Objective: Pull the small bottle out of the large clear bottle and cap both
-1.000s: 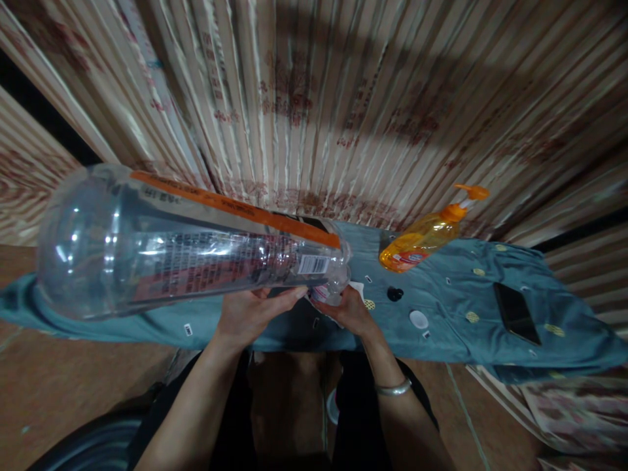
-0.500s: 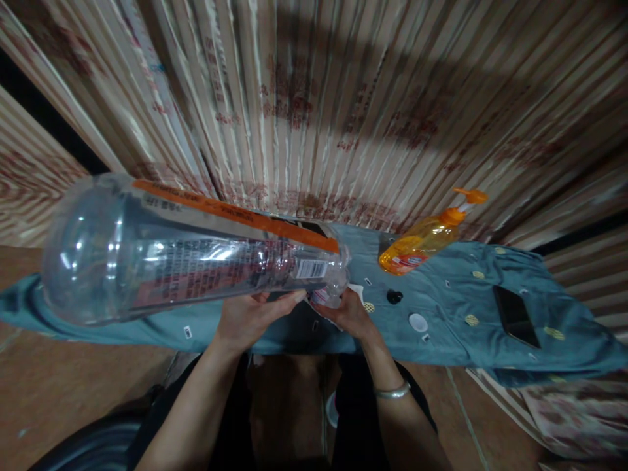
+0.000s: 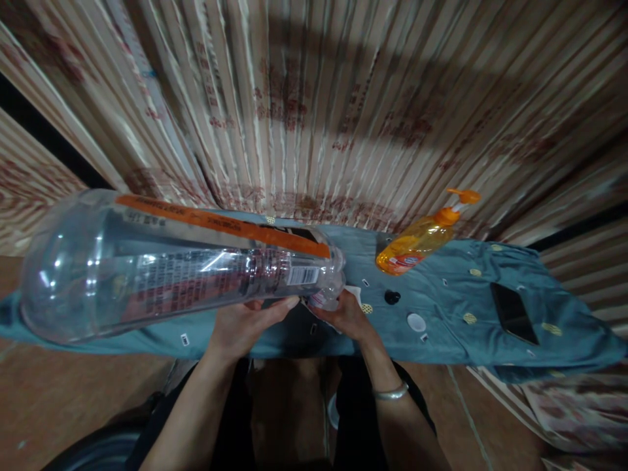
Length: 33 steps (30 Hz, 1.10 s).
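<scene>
A large clear plastic bottle (image 3: 161, 275) with an orange-striped label and a barcode lies nearly level in the air, its broad base to the left and its neck to the right. My left hand (image 3: 243, 327) is closed around its underside near the neck end. At the bottle's mouth, my right hand (image 3: 346, 316) grips a small clear container (image 3: 328, 297) with pinkish print. The two meet or overlap there; I cannot tell whether they touch. Beneath my right hand, a piece of white paper (image 3: 354, 294) partly shows. I cannot make out any liquid in the large bottle.
An orange pump bottle (image 3: 415, 245) stands on the teal cloth (image 3: 441, 281) to the right. Nearer me are a black cap (image 3: 392, 297), a white round lid (image 3: 417, 322) and a dark phone (image 3: 514, 313). A pleated curtain (image 3: 314, 98) hangs behind.
The large bottle has shifted left, and its base end has sunk slightly. Both hands keep their grip. The whole view has drifted a little.
</scene>
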Tool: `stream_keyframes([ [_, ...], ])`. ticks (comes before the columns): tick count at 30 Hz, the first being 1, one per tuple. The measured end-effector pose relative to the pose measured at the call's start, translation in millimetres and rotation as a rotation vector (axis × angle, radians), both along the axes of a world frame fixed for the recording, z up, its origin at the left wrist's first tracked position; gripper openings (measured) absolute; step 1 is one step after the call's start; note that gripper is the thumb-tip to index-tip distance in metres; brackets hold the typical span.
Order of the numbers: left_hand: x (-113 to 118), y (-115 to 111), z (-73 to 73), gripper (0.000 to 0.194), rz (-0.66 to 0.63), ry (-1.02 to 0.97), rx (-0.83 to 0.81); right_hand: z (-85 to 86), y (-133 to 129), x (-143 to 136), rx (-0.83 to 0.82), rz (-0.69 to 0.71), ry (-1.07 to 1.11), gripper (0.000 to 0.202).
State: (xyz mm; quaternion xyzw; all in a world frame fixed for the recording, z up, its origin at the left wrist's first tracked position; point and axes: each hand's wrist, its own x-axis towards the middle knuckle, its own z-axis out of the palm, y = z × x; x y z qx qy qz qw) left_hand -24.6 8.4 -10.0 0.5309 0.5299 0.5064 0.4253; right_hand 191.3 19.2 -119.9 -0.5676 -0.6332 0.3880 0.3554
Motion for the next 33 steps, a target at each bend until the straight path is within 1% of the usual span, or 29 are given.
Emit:
stream_keyframes([
  [2, 0, 0, -1.2, 0.035, 0.013, -0.014, 0.013, -0.2, 0, 0, 0.012, 0.000, 0.009, 0.039],
  [6, 0, 1, -1.9, 0.034, -0.022, -0.036, 0.011, 1.2, -1, 0, 0.026, 0.016, 0.028, 0.038],
  [11, 3, 2, 1.7, 0.041, 0.053, -0.025, 0.045, 0.5, -1, 0, 0.029, 0.013, 0.022, 0.038],
  [15, 7, 2, 6.8, 0.047, 0.018, -0.042, 0.056, -2.3, 0, 0, 0.039, 0.008, 0.027, 0.036],
  [17, 8, 3, 8.2, 0.049, 0.008, -0.056, 0.052, -2.0, 0, 0, 0.023, 0.011, 0.021, 0.038],
  [20, 7, 3, 7.4, 0.050, 0.025, -0.063, 0.059, 2.3, -1, 1, 0.000, 0.002, 0.034, 0.052],
  [24, 6, 4, 5.9, 0.046, 0.004, -0.070, 0.066, 12.5, -4, 2, -0.005, -0.036, 0.134, 0.090],
  [26, 6, 4, 6.1, 0.045, 0.016, -0.088, 0.071, 16.8, -5, 3, 0.023, -0.050, 0.190, 0.102],
  [28, 7, 4, 6.3, 0.047, 0.045, -0.110, 0.076, 19.7, -7, 4, 0.073, -0.047, 0.237, 0.105],
  [33, 8, 5, 4.2, 0.049, 0.059, -0.120, 0.073, 22.2, -11, 4, 0.203, -0.070, 0.305, 0.098],
])
